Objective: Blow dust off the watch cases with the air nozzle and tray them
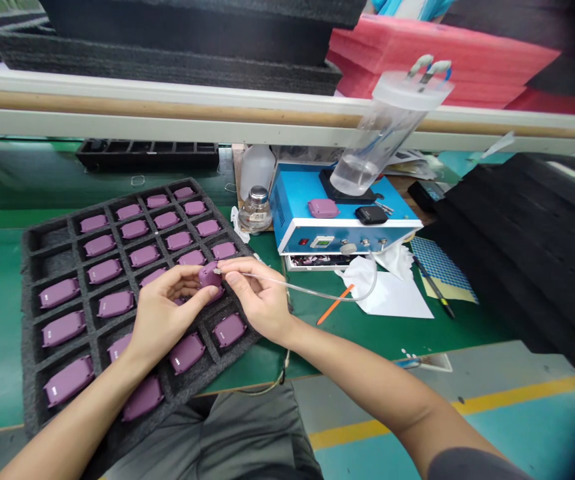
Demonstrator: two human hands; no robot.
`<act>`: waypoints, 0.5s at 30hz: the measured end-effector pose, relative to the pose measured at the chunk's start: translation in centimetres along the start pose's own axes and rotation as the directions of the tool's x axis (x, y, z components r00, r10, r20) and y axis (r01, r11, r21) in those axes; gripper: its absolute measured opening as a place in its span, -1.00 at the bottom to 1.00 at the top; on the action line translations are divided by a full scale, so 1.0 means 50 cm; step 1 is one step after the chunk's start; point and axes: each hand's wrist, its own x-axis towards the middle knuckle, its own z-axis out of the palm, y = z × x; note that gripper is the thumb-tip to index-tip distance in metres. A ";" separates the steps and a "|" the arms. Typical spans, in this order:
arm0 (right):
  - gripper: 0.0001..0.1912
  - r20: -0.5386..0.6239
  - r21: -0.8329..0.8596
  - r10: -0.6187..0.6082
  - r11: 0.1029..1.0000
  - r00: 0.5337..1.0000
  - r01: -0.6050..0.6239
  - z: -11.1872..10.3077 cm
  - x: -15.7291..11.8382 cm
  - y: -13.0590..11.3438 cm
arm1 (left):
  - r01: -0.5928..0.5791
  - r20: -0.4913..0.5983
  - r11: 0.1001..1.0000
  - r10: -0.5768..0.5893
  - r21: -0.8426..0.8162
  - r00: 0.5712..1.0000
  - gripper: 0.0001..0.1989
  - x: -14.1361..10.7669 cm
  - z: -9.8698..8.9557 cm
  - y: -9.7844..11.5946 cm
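Observation:
Above the foam tray (50, 260), my left hand (170, 303) holds a small purple case (209, 274) between thumb and fingers. My right hand (260, 297) pinches the end of a clear tube (312, 291), its tip at the right side of that case. The tube curves back to the front of a blue machine (287, 200). Purple cases of the same kind lie in most of the tray's compartments; two compartments at its upper left hold none. Another purple case (323, 208) and a black case (371, 215) rest on top of the machine.
A clear cylinder (367, 147) leans above the machine, with a glass bottle (256, 210) to its left. Nearby are white paper (397, 293), an orange stick (336, 305) and a pen (434, 288). Black foam (527, 247) stacks at right; a shelf edge (167, 110) crosses behind.

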 end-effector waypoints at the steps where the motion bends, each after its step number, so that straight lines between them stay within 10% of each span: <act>1: -0.77 0.000 -0.003 0.001 1.000 1.000 -0.001 0.000 0.000 -0.001 | -0.001 0.001 1.000 0.001 0.000 1.000 -0.65 0.000 0.000 0.000; 15: -0.77 0.000 -0.003 0.000 1.000 1.000 0.000 0.000 0.000 -0.001 | 0.004 -0.007 1.000 -0.004 0.005 1.000 -0.66 0.001 0.001 0.004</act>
